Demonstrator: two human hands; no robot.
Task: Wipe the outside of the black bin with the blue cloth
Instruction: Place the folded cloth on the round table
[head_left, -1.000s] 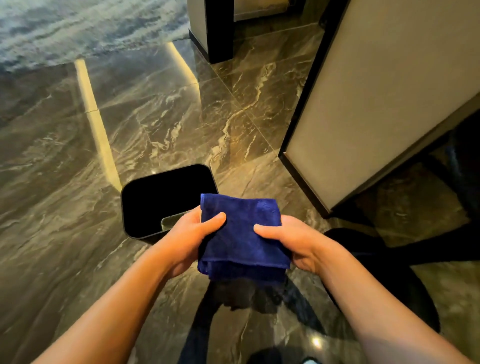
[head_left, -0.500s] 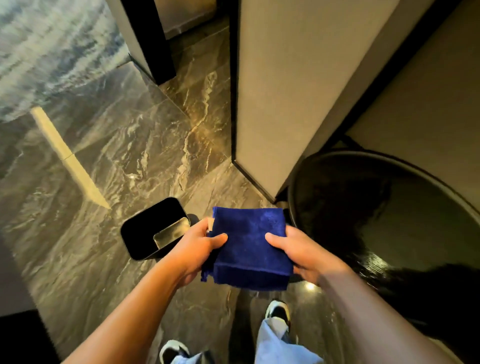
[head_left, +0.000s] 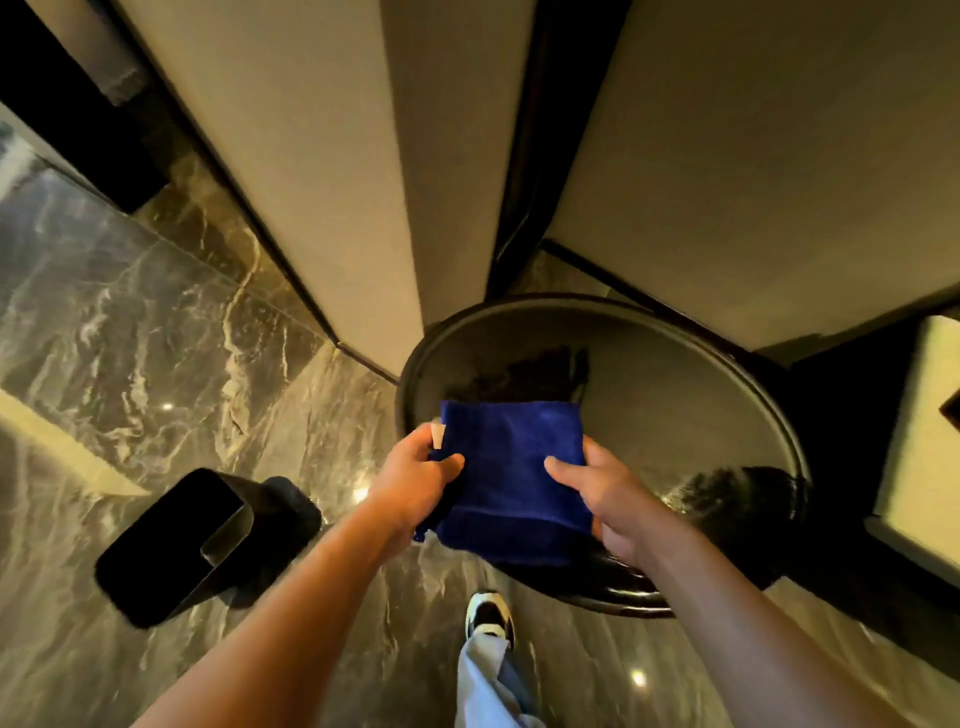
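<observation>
A folded blue cloth (head_left: 511, 473) is held flat between both hands at the centre of the head view. My left hand (head_left: 415, 483) grips its left edge, thumb on top, and my right hand (head_left: 610, 499) grips its right edge. The cloth hovers over the near-left rim of a round black table. The black bin (head_left: 171, 545), rectangular with rounded corners and an open top, stands on the marble floor at lower left, well apart from both hands. A shiny metal insert shows inside its right side.
A round glossy black table (head_left: 701, 405) sits right in front. Beige wall panels with dark trim (head_left: 337, 182) rise behind it. Dark marble floor (head_left: 130, 338) spreads to the left. My shoe and a light trouser leg (head_left: 488, 654) show at the bottom.
The view has swung right and risen: the bin has slid to the lower left and the round table now fills the middle. Both hands keep hold of the cloth.
</observation>
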